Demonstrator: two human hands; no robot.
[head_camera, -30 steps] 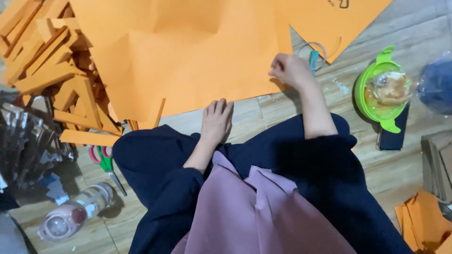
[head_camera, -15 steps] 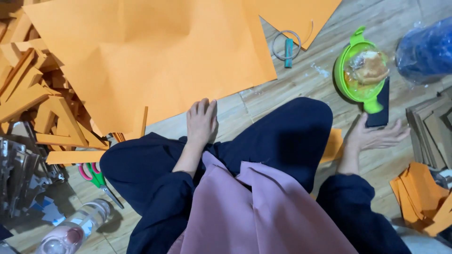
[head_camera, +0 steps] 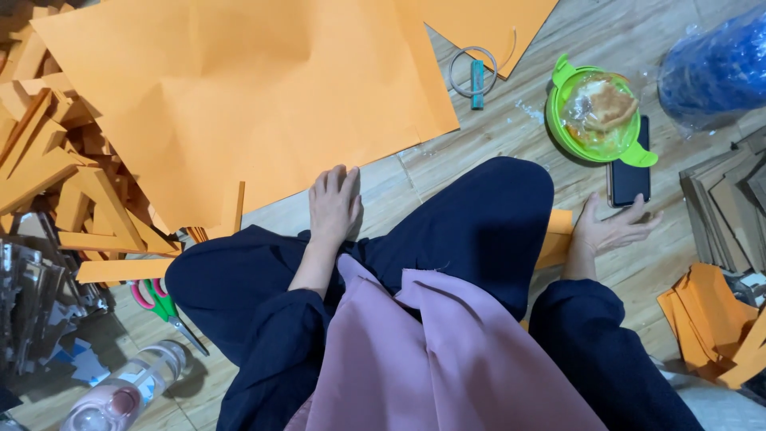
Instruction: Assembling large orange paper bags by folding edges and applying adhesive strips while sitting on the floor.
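Note:
I sit on a wooden floor, my legs in dark trousers. My left hand [head_camera: 335,203] rests flat on the floor just below the edge of a large orange paper sheet [head_camera: 247,104], fingers together, holding nothing. My right hand [head_camera: 613,230] lies spread on the floor to the right of my knee, empty. Its fingertips are just below a dark phone [head_camera: 629,179], and a small orange paper piece [head_camera: 557,235] lies beside its wrist.
A green lidded bowl [head_camera: 598,116] with food stands above the phone. A blue bag [head_camera: 714,68] is at the top right. Orange offcuts [head_camera: 56,183] pile at left. Scissors [head_camera: 163,307], a bottle [head_camera: 120,391], a coiled cable [head_camera: 472,73], brown cardboard [head_camera: 730,199].
My right hand left the edge of the orange sheet, swung right and came down flat on the floor by the phone. The view shifted left and down; my left hand stayed put.

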